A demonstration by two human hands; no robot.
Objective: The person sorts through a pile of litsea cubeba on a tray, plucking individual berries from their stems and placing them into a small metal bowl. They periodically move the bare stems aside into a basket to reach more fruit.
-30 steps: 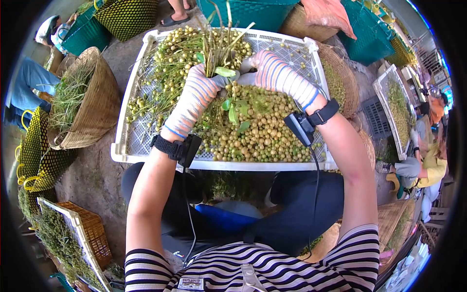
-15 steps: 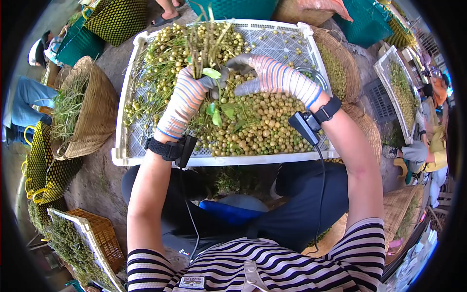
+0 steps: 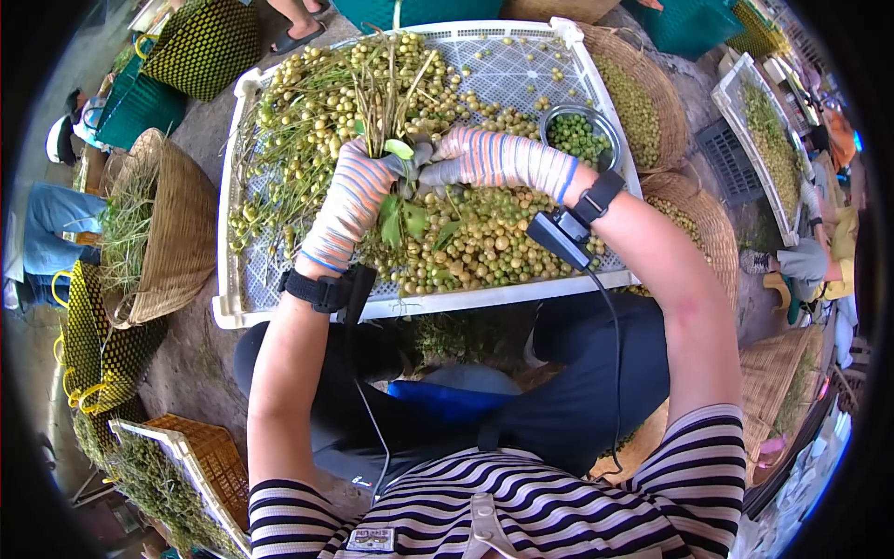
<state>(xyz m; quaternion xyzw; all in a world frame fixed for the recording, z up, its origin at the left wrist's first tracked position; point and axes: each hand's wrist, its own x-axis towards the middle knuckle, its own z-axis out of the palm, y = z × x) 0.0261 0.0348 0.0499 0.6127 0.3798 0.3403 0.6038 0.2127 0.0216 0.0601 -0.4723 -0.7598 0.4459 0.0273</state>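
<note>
My left hand (image 3: pixel 365 183), in a striped work glove with grey fingertips, is closed around a bunch of cut fruit stems (image 3: pixel 380 104), which stick up above the fist. Green leaves (image 3: pixel 402 220) hang below it. My right hand (image 3: pixel 486 158), gloved alike, meets the left at the lower part of the bunch. Its fingers are bent together, and what lies between them is hidden. Both hands are over a white mesh tray (image 3: pixel 438 304). Loose round yellow-green fruits (image 3: pixel 507 235) cover its near side; fruit still on stems (image 3: pixel 303 130) lies at the left.
A metal bowl (image 3: pixel 615 147) of greener fruits stands at the tray's right. Beyond are wicker baskets (image 3: pixel 672 102) of fruit. On the left are a basket of stems (image 3: pixel 186 228) and yellow-black woven baskets (image 3: pixel 209 47). Other people sit at both sides.
My right hand has moved left and closed in against the left hand and the bunch; its fingers were spread apart before. The bowl is now uncovered. The view has shifted slightly.
</note>
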